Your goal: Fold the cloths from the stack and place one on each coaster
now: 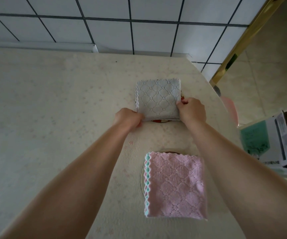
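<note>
Dim, soft daylight; wide-angle edge distortion.

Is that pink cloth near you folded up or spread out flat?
Folded. The pink cloth is a compact square with stacked scalloped edges along its left side, lying over a round coaster.

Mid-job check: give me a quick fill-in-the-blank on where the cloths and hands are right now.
1. The folded cloth nearest the camera is ____ in colour.
2. Both hands, left hand and right hand, grip the ____ cloth.
3. Each folded cloth lies on a round ____, whose rim peeks out beside the near one.

Missing words: pink; grey; coaster
</note>
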